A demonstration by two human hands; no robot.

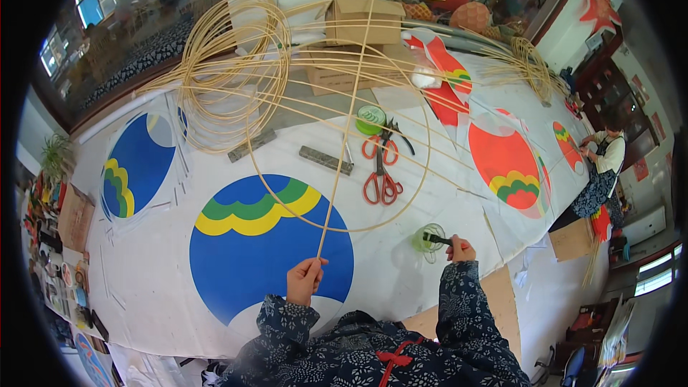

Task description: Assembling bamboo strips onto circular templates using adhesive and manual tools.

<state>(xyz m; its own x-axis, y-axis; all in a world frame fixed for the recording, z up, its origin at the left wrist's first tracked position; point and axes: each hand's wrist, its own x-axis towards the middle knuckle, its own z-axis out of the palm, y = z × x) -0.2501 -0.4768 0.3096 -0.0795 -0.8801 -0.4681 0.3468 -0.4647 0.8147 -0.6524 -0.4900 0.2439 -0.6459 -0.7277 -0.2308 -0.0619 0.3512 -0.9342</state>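
My left hand [305,279] is closed around the lower end of a thin bamboo stick [327,226]. The stick rises across a large bamboo hoop [344,231], held over the table. Below the hoop lies a round blue sheet [272,265] with yellow and green scalloped bands and a pale patch at its near edge. To the right, my right hand [461,249] is closed on the handle of a flat dark brush [436,239]. The brush head is at the mouth of a glass jar [419,245] with greenish contents; whether it touches the liquid I cannot tell.
Red-handled scissors [380,179], a green tape roll [370,122] and two grey bars [326,160] [251,145] lie mid-table. Coiled bamboo strips [236,72] and a cardboard box [362,20] stand behind. A blue panel [143,158] and red panels [502,154] flank them. Another person [608,150] works far right.
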